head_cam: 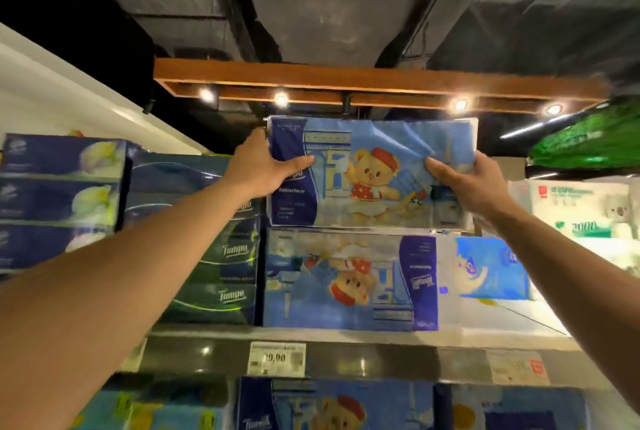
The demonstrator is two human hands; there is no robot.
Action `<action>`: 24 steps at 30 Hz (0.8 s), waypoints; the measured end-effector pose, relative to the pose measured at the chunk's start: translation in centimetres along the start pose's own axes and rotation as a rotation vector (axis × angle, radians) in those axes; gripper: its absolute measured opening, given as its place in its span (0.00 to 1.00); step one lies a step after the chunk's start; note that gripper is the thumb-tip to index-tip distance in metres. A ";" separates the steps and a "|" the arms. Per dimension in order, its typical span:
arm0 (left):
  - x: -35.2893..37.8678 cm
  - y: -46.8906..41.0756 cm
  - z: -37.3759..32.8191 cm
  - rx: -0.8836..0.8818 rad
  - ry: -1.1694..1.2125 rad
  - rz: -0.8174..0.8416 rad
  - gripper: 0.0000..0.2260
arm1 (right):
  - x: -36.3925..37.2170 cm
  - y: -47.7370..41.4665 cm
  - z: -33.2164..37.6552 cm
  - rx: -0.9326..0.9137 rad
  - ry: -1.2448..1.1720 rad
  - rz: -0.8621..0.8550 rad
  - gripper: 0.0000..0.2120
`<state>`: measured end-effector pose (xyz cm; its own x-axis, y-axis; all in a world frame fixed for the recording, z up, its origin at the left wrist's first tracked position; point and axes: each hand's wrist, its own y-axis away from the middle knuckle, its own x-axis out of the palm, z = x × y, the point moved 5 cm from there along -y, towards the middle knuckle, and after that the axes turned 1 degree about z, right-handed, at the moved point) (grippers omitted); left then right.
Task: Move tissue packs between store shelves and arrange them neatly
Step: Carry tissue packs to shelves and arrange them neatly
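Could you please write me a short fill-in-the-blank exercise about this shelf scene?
1. The left hand and right hand hold the top pack, whose bear wears a ___ hat.
2. The lower pack beneath it has its print turned ___ down.
3. The price tag on the shelf edge reads ___.
Missing words: red; upside; 29,90.

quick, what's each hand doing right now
Left hand: gripping the left edge of the bear tissue pack.
Right hand: gripping the same pack's right side, above the upside-down bear pack.
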<state>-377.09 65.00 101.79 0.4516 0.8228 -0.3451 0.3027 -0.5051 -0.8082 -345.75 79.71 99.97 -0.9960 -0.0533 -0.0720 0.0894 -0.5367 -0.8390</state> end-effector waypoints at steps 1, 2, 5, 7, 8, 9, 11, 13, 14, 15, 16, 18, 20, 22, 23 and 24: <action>0.4 -0.6 0.5 -0.005 -0.015 0.023 0.36 | 0.6 -0.3 -0.7 0.011 0.005 -0.014 0.10; 0.8 -1.2 1.0 -0.010 -0.029 0.044 0.37 | 1.0 -0.6 -1.5 0.028 0.002 -0.032 0.10; 2.0 -2.4 1.3 0.009 -0.118 0.098 0.37 | 1.5 -0.9 -3.4 0.082 -0.007 -0.067 0.14; 2.9 -2.6 1.2 0.021 -0.182 0.126 0.37 | 1.5 -1.1 -4.7 0.120 -0.025 -0.069 0.16; 3.3 -2.7 1.1 0.040 -0.206 0.129 0.39 | 1.6 -1.2 -5.0 0.127 -0.036 -0.065 0.17; 3.5 -2.6 0.9 0.060 -0.225 0.118 0.43 | 1.7 -1.3 -5.1 0.128 -0.032 -0.058 0.18; 3.8 -2.6 0.5 0.106 -0.264 0.082 0.50 | 2.2 -1.4 -5.4 0.141 -0.042 -0.049 0.21; 4.4 -2.0 0.2 0.156 -0.352 0.073 0.49 | 2.8 -1.5 -5.8 0.151 -0.047 -0.036 0.21; 5.0 -1.5 0.2 0.181 -0.424 0.069 0.48 | 3.2 -1.7 -6.0 0.152 -0.048 -0.032 0.19; 5.6 -1.0 0.3 0.212 -0.514 0.056 0.48 | 3.5 -1.8 -6.3 0.153 -0.033 -0.028 0.19; 6.3 -0.6 0.5 0.248 -0.611 0.035 0.48 | 3.9 -1.9 -6.5 0.150 -0.018 -0.031 0.20; 7.5 0.1 0.8 0.315 -0.766 0.004 0.52 | 4.3 -2.1 -6.7 0.127 0.025 -0.032 0.23; 8.4 0.2 1.0 0.344 -0.812 0.016 0.55 | 4.4 -2.3 -6.9 0.113 0.065 -0.034 0.28; 8.9 -0.1 1.4 0.335 -0.813 0.058 0.55 | 4.5 -2.5 -7.3 0.132 0.113 -0.026 0.30; 9.0 -0.2 1.7 0.335 -0.814 0.063 0.55 | 4.4 -2.4 -7.5 0.154 0.130 -0.017 0.30; 9.1 -0.3 1.9 0.335 -0.812 0.061 0.55 | 4.4 -2.4 -7.9 0.182 0.138 -0.008 0.30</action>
<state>-374.63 73.08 97.98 -0.3164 0.7921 -0.5220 -0.0220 -0.5563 -0.8307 -350.39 87.46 97.43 -0.9869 0.0607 -0.1493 0.0685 -0.6805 -0.7295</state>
